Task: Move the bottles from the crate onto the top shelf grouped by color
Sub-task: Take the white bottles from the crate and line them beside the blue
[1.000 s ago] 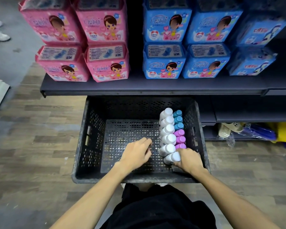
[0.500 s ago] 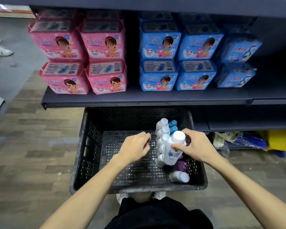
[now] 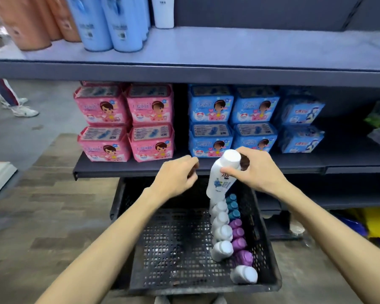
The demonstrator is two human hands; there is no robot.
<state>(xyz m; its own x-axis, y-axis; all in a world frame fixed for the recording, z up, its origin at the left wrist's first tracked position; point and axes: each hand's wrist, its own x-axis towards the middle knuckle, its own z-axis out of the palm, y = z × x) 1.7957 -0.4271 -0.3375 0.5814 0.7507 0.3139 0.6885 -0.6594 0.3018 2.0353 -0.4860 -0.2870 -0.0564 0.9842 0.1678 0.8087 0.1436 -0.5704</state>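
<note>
My right hand [image 3: 259,170] grips a white bottle [image 3: 223,176] by its neck and holds it upright above the black crate [image 3: 167,249]. Beside it hovers my left hand [image 3: 176,178], fingers curled and holding nothing. Inside the crate's right side stand a row of white bottles [image 3: 221,229], three teal-capped bottles [image 3: 233,206] and several purple bottles [image 3: 239,242]. One white bottle [image 3: 244,274] lies on its side at the crate's near right corner. The grey top shelf [image 3: 250,49] spreads across the upper view, bare on its right half.
Tall light-blue bottles [image 3: 110,23], orange bottles [image 3: 29,20] and a white one [image 3: 162,12] stand at the top shelf's left. The middle shelf holds pink packs [image 3: 125,121] and blue packs [image 3: 233,119]. A person's shoe [image 3: 24,110] shows on the floor at far left.
My right hand has lifted the white bottle out of the crate, up to the middle shelf's height. My left hand rose with it. The view tilted up, revealing the top shelf.
</note>
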